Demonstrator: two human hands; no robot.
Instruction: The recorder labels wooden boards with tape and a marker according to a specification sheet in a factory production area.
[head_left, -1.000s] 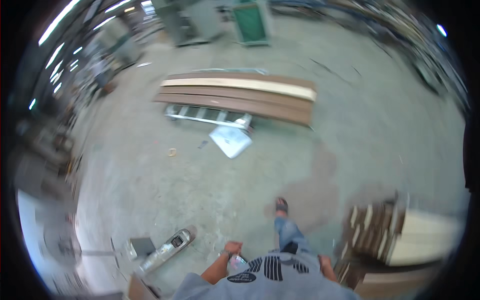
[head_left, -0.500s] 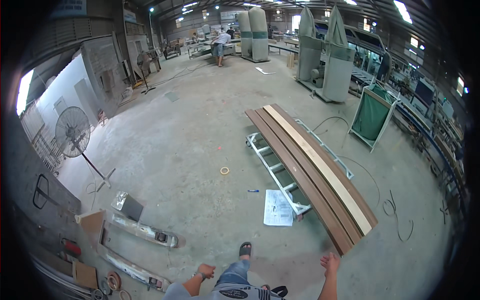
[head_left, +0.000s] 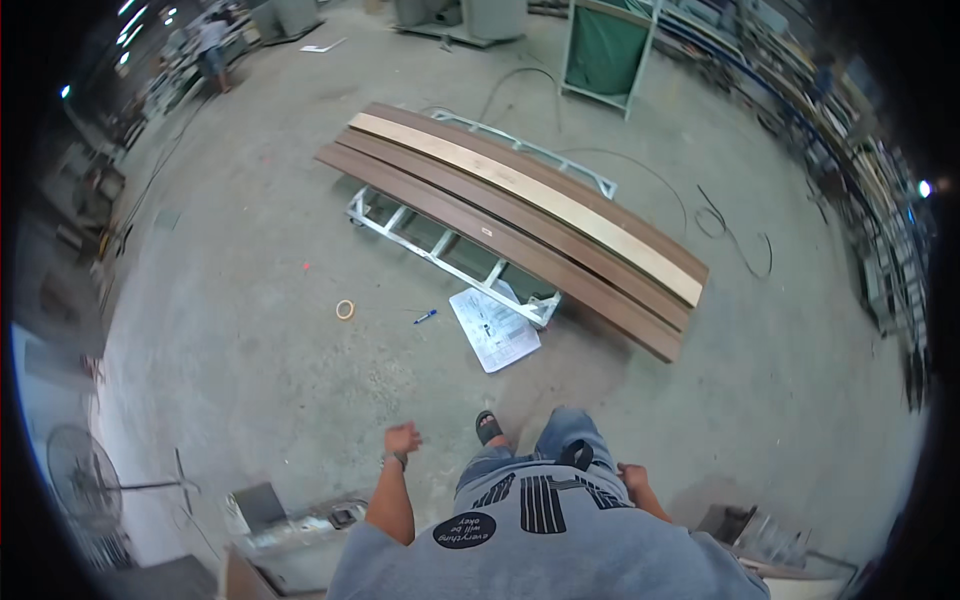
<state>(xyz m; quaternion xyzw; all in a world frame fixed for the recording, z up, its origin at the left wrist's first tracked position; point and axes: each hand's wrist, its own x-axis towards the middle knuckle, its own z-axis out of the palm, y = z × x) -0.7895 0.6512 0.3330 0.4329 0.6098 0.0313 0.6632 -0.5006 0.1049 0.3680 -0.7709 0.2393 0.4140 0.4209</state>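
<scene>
My left hand (head_left: 403,438) is held out over the floor in front of me, a watch on its wrist. Its fingers are loosely bent and apart, with nothing in them. Close beside my right thigh is my right hand (head_left: 633,477); its fingers are partly hidden. Neither hand touches the boards. Ahead, long brown boards (head_left: 560,258) and a pale board (head_left: 530,190) lie across a white metal frame cart (head_left: 425,252). A printed sheet (head_left: 497,335) lies on the floor by the cart's near corner, with a blue marker (head_left: 426,316) and a tape roll (head_left: 345,310) to its left.
A pedestal fan (head_left: 85,480) and a pallet jack (head_left: 300,545) are at the lower left. A green cloth bin in a frame (head_left: 606,50) stands beyond the boards. A loose cable (head_left: 735,235) lies at the right. Another person (head_left: 213,50) is at the far left.
My view has turned right and tilted down, so the boards and cart appear further left and higher. My right hand has come in from beside the board ends to my thigh.
</scene>
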